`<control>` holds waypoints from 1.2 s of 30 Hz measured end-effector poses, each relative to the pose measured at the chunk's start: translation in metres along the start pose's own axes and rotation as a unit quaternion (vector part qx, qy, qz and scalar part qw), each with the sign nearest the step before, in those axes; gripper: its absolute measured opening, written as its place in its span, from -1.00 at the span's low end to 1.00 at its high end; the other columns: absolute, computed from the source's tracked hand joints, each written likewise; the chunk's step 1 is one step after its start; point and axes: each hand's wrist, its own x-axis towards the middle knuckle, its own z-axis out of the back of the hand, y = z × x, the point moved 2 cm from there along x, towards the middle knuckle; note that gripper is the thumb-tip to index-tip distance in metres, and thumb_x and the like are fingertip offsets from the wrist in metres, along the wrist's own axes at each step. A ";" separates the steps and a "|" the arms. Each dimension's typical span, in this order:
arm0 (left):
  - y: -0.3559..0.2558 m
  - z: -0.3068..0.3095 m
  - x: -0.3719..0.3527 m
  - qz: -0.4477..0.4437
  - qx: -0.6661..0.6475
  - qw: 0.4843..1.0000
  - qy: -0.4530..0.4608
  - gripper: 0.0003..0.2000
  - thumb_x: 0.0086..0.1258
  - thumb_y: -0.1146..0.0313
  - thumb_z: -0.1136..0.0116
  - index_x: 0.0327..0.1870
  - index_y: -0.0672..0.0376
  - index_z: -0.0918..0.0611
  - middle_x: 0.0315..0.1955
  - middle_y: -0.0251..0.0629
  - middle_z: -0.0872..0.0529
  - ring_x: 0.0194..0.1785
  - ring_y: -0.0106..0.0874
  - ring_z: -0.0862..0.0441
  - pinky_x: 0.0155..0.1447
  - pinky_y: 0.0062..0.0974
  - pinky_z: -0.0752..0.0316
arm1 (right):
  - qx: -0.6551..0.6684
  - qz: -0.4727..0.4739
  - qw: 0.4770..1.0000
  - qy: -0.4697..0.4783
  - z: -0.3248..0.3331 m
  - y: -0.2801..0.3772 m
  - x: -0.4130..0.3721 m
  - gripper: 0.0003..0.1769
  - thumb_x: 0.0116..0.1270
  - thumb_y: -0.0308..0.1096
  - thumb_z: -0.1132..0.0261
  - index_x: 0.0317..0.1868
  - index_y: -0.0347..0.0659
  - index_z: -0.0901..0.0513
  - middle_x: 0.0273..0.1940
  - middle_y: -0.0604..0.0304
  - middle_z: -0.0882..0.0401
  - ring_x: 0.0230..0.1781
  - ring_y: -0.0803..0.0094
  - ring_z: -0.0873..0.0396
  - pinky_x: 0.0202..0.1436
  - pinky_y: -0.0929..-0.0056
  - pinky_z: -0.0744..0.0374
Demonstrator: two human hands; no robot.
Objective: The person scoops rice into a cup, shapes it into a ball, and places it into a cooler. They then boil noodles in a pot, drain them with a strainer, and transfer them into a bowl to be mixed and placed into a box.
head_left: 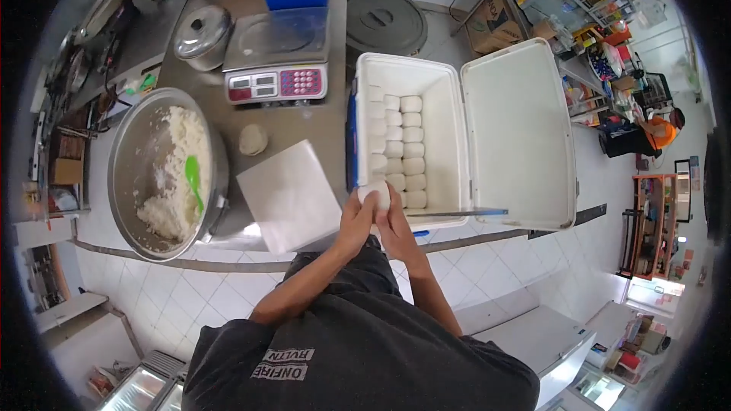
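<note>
A rounded white portion (374,194), perhaps wrapped, is held between both hands over the near left edge of an open cooler (445,175). My left hand (355,222) closes on it from the left, and my right hand (391,227) from the right. Inside the cooler, several similar white portions (412,135) sit in rows. Left of my hands lies a stack of white sheets (289,196), with a pale round lump (253,139) just beyond it. A large metal pot (126,160) holds a crumbly white mass (183,209) and a green spoon (192,175).
A digital scale (276,84) and a lidded pot (202,34) stand farther back on the metal table (194,87). The cooler's lid (518,133) is swung open to the right. A dark lidded bin (386,21) stands behind the cooler. Another person (656,132) is far right.
</note>
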 end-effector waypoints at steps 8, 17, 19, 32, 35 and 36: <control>0.065 -0.051 0.078 0.029 0.050 0.998 -0.022 -0.65 0.50 0.19 -0.07 0.07 0.33 -0.52 -0.08 -0.22 -0.62 -0.01 -0.47 -0.53 0.00 -0.45 -0.47 | 0.100 -0.201 0.969 0.106 0.088 -0.106 0.017 -0.51 0.48 -0.26 -0.23 0.30 -0.36 -0.43 -0.04 0.01 -0.65 0.02 0.15 -0.61 0.19 0.28 -0.51; 0.001 0.036 0.041 0.006 0.043 0.981 -0.187 -0.46 0.61 0.06 0.18 0.45 0.22 -0.22 0.36 -0.04 -0.33 0.43 -0.22 -0.29 0.47 -0.15 -0.23 | -0.227 -0.191 0.883 0.364 0.036 -0.218 0.070 -0.58 0.24 -0.27 -0.41 0.00 -0.35 -0.55 -0.04 -0.17 -0.65 0.06 -0.06 -0.60 0.07 0.16 -0.56; 0.002 0.056 0.016 0.006 -0.002 0.977 -0.212 -0.48 0.63 0.08 0.24 0.45 0.23 -0.22 0.38 -0.02 -0.32 0.43 -0.19 -0.30 0.47 -0.15 -0.24 | -0.262 -0.164 0.841 0.444 0.026 -0.236 0.075 -0.56 0.23 -0.26 -0.43 -0.01 -0.37 -0.54 -0.07 -0.17 -0.66 0.05 -0.06 -0.61 0.06 0.12 -0.57; 0.062 0.154 -0.044 0.076 -0.157 0.947 -0.269 -0.42 0.57 -0.01 0.16 0.38 0.31 -0.30 0.32 0.07 -0.40 0.38 -0.13 -0.38 0.45 -0.15 -0.23 | -0.223 -0.030 0.889 0.400 0.030 -0.253 0.061 -0.45 0.24 -0.13 -0.43 0.12 -0.32 -0.60 -0.07 -0.11 -0.69 -0.08 0.11 -0.66 0.03 0.27 -0.59; 0.062 0.181 -0.040 0.062 -0.047 0.962 -0.262 -0.45 0.55 0.02 0.12 0.33 0.32 -0.37 0.28 0.05 -0.46 0.35 -0.15 -0.43 0.41 -0.14 -0.29 | -0.163 -0.138 0.923 0.321 0.032 -0.268 0.063 -0.56 0.27 -0.11 -0.38 0.02 -0.24 -0.66 -0.12 -0.12 -0.70 -0.14 0.07 -0.67 -0.04 0.21 -0.60; 0.059 0.186 -0.037 0.062 -0.052 0.962 -0.260 -0.45 0.55 0.02 0.12 0.33 0.32 -0.37 0.28 0.05 -0.46 0.35 -0.15 -0.43 0.41 -0.14 -0.29 | -0.016 -0.364 0.891 0.272 0.033 -0.283 0.063 -0.66 0.28 -0.11 -0.35 -0.07 -0.16 -0.71 -0.14 -0.13 -0.70 -0.15 0.03 -0.66 -0.07 0.14 -0.58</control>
